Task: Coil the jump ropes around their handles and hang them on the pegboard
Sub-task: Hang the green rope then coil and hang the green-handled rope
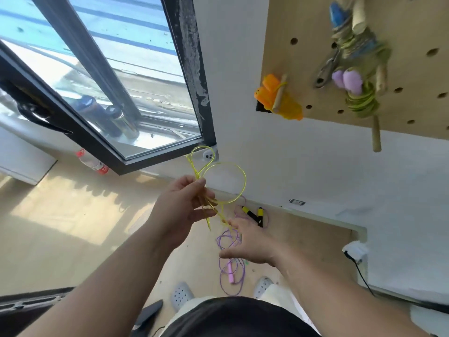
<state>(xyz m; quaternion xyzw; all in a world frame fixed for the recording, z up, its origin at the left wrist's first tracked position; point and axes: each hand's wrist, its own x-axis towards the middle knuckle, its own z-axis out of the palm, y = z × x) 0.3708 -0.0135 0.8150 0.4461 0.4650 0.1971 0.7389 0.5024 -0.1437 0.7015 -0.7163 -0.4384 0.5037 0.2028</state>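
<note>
Left hand [184, 205] pinching thin translucent yellow jump rope [245, 182] in two loops before the white wall, right hand [252, 242] below at its trailing strand, grip unclear, tan wooden pegboard [303, 20] upper right

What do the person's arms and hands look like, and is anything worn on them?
Both the left hand and the right hand are bare: no gloves, rings or watch show. The left forearm and right forearm are bare too, with no sleeve in view. Lower down, a dark top and grey perforated clogs show.
</note>
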